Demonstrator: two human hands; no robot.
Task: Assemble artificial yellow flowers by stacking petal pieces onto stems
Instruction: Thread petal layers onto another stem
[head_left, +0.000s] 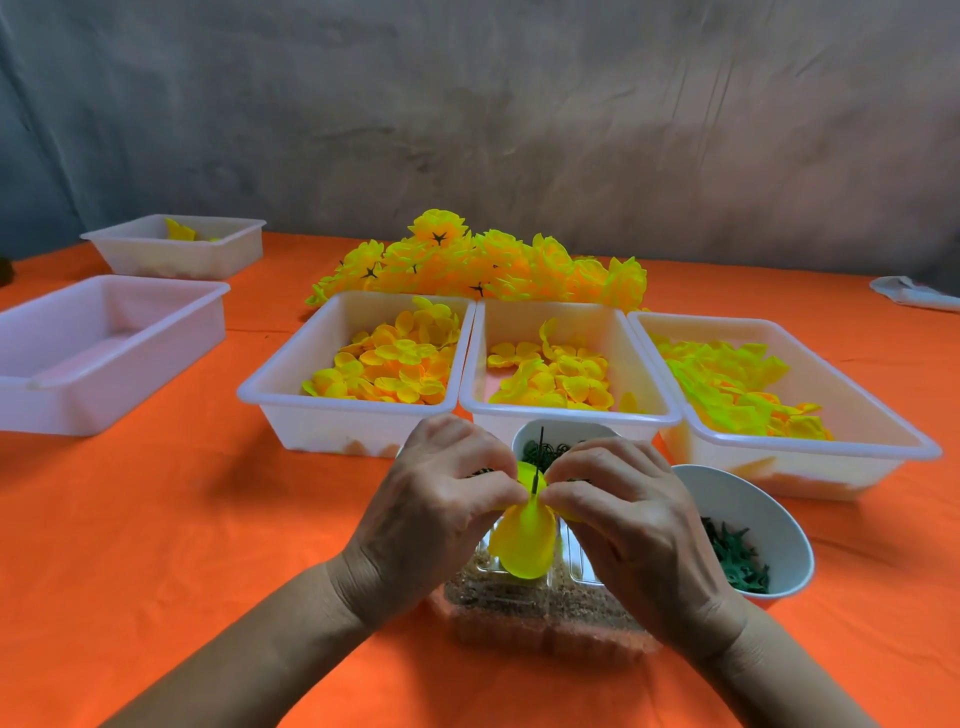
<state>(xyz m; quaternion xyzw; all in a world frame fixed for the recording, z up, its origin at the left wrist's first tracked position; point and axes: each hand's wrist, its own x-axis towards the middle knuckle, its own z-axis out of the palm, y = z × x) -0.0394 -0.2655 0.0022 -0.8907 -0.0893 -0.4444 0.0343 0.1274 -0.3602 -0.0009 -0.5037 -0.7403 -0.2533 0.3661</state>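
— Yellow, and at the centre of the frame: what is being worked?

— A yellow petal piece (523, 540), threaded on a thin dark stem (538, 461) that stands upright between the two hands. The left hand (441, 512) pinches the petal's left side with curled fingers; the right hand (626, 525) pinches its right side the same way. Both hover just above a clear plastic box (540, 618) at the near edge of the orange tablecloth (208, 519).

— And around them?

— Just behind the hands, a white bowl (558, 434) of dark green pieces; to the right, a second white bowl (748, 525) holding green star-shaped pieces. Beyond these, three white trays side by side, left (291, 395), middle (571, 410) and right (831, 441), each with loose yellow petals. Behind the trays lies a heap of finished yellow flowers (488, 265). Well apart on the left sit two more white trays, a near one (104, 364) and a far one (176, 254) with a few yellow pieces in it.
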